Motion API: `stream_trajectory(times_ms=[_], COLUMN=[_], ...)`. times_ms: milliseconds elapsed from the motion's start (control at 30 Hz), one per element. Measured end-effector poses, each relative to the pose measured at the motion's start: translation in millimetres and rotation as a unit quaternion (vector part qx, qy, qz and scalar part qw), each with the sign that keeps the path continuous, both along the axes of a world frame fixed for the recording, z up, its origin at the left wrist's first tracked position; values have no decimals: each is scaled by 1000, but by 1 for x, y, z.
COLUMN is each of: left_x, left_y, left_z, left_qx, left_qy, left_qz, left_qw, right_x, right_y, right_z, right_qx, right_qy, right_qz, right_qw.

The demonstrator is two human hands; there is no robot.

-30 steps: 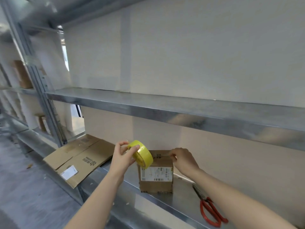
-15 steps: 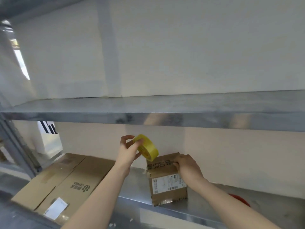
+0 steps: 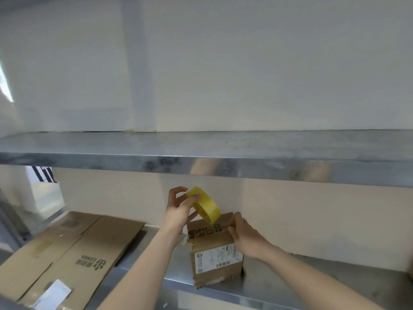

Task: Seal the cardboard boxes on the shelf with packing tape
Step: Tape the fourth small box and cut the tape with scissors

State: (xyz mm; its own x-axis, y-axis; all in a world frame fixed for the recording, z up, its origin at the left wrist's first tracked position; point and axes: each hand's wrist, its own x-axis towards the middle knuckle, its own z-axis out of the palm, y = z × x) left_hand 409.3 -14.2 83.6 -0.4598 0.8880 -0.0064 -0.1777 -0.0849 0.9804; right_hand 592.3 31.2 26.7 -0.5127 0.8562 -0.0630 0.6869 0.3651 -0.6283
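Observation:
A small brown cardboard box [image 3: 214,260] with a white label stands on the lower metal shelf [image 3: 290,285]. My left hand [image 3: 178,213] grips a roll of yellow packing tape [image 3: 204,208], holding it tilted just above the box's top left part. My right hand [image 3: 247,237] holds the box's top right edge, thumb on the top face and fingers curled over the corner. A thin strip seems to run from the roll towards my right thumb; I cannot tell for sure.
Flattened cardboard sheets [image 3: 78,253] lie on the shelf to the left of the box. An upper metal shelf [image 3: 201,162] runs across close above the hands. A pale wall closes the back. Bare shelf surface extends to the right of the box.
The view has swung right and up, and the red scissors have left the picture. The roll has come closer over the box top. My right hand stays on the box's top right edge.

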Motion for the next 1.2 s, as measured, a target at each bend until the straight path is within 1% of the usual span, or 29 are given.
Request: stream_trajectory(times_ms=[67,167,233,333,400,433,500,533,600,667,767,833,900,1067,1200], left_x=[4,9,11,19,21,21,20,21,27,37,50,55,58,64,71], left_y=[1,6,14,30,38,41,50,55,66,75,78,77,75,73,68], left_z=[0,2,6,14,16,17,19,20,21,22,23,22,20,16,14], left_qx=[3,-1,-16,-32,-47,-51,-51,-50,-48,-50,-59,-71,-80,-98,-101], left_qy=[-11,-29,-39,-67,-83,-92,-112,-108,-96,-102,-126,-117,-104,-56,-61], left_qz=[-3,-18,-28,-65,-107,-131,-162,-164,-147,-126,-132,-137,-132,-119,-128], left_qw=[1000,999,999,995,990,986,979,979,983,986,982,981,982,986,985], right_x=[1,-1,-2,-2,-1,2,11,15,23,27,33,38,40,42,47], right_y=[0,0,1,5,9,11,13,11,7,0,-9,-14,-19,-26,-31], right_z=[-3,3,5,18,26,30,36,39,44,48,54,57,58,62,58], right_qx=[-37,-59,-36,25,35,53,85,93,109,128,155,162,158,131,123], right_qy=[30,68,102,146,201,210,196,189,178,180,184,178,178,165,165], right_qz=[1,-24,-46,-57,-103,-127,-154,-163,-183,-205,-236,-258,-275,-289,-298], right_qw=[999,996,993,987,974,968,965,964,961,953,942,936,931,934,932])
